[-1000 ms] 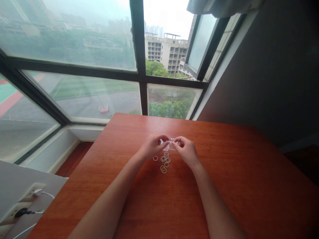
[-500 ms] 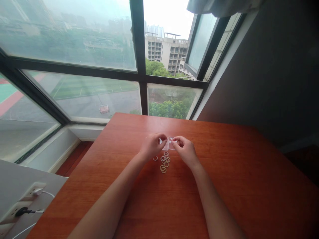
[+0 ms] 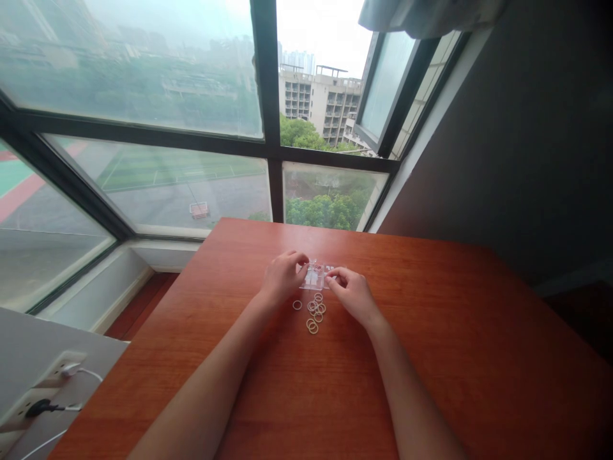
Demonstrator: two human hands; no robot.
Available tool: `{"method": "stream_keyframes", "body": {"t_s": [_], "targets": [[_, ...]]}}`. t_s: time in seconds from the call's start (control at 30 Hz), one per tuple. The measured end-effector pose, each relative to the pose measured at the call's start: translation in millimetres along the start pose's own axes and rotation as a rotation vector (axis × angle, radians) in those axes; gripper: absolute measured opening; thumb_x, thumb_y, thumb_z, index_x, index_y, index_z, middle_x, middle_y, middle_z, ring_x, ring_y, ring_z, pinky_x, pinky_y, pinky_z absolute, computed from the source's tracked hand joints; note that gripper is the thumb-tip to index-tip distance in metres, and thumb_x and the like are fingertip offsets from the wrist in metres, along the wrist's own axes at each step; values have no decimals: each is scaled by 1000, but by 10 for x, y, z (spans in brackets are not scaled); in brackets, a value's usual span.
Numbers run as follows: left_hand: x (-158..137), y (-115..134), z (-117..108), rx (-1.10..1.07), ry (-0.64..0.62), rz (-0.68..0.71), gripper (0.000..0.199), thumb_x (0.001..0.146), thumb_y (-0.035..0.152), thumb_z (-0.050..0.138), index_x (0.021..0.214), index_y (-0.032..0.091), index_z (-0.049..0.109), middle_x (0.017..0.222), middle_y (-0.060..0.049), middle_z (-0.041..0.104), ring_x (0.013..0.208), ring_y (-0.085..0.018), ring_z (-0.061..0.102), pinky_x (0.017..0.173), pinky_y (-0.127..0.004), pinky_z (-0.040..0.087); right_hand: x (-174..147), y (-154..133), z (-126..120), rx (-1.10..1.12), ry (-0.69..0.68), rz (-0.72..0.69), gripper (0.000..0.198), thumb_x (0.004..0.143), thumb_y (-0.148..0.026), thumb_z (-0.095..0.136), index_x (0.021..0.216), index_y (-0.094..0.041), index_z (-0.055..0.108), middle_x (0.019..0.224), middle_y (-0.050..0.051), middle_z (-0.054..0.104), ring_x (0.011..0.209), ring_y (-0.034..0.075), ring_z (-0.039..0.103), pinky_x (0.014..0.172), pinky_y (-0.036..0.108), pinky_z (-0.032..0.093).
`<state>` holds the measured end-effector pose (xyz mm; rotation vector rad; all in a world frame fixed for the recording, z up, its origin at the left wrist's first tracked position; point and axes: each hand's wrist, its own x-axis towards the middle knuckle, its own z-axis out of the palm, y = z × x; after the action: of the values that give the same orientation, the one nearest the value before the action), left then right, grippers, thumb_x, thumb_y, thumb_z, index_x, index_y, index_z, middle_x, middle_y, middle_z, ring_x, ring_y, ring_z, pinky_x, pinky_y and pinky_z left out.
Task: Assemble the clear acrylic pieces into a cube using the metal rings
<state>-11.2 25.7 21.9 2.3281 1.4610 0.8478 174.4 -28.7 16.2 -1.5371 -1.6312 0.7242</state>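
Note:
A small clear plastic box point(image 3: 313, 280) lies on the table between my hands, its clear flap or lid point(image 3: 329, 268) spread to the right. Tiny reddish and clear bits show near its far edge, too small to name. My left hand point(image 3: 285, 275) has its fingers curled against the box's left side. At the right side, my right hand point(image 3: 353, 292) is closed, thumb and forefinger pinched by the lid; what they hold is hidden. Several pale rubber-band-like rings point(image 3: 313, 308) lie in a loose cluster nearer me, with a single ring point(image 3: 297, 305) to their left.
The reddish-brown wooden table point(image 3: 306, 390) reaches to the windows point(image 3: 325, 191) at its far edge. A dark grey wall point(image 3: 502, 128) stands on the right. Power sockets point(image 3: 48, 390) with plugged-in cables are low on the left, below the table's left edge.
My hands have moved apart, the left one leftward, uncovering the box between them. The rings lie as before.

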Motion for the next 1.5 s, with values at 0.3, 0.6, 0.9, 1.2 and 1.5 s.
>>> {"method": "stream_keyframes", "body": {"t_s": [0.3,0.6,0.9,1.2,1.5], "targets": [[18,-148,-244,-71,-200,89,16,79,22,56,84,20,70,80,-2,70,66,-13,58,59,-21,40,-65,-34,-105,-246,-210,-26,15,80,-25,56,76,-21,69,60,-3,61,57,11,51,55,22,30],[-26,-113,-322,-73,-302,126,15,77,22,56,76,19,70,75,-2,70,62,-13,59,56,-20,38,-134,-41,-97,-288,-389,-35,11,75,-18,60,77,-23,70,64,-4,62,58,10,52,54,21,29],[-19,-128,-311,-107,-285,113,15,77,23,57,76,19,71,73,-2,70,61,-13,58,56,-20,39,-134,-81,-14,-290,-406,-46,13,74,-14,56,75,-21,67,63,-3,62,57,10,51,53,20,28],[-23,-136,-271,-87,-317,100,14,76,23,57,76,20,71,73,-2,70,60,-13,58,55,-20,38,-145,-98,31,-296,-395,-64,11,75,-16,56,74,-21,66,62,-3,61,56,10,49,52,21,26],[-35,-86,-213,-75,-305,98,12,75,21,58,75,19,70,73,-2,70,61,-14,59,57,-21,39,-83,7,-55,-258,-349,-35,9,76,-19,59,69,-20,64,58,-4,57,55,9,48,52,21,28]]}}
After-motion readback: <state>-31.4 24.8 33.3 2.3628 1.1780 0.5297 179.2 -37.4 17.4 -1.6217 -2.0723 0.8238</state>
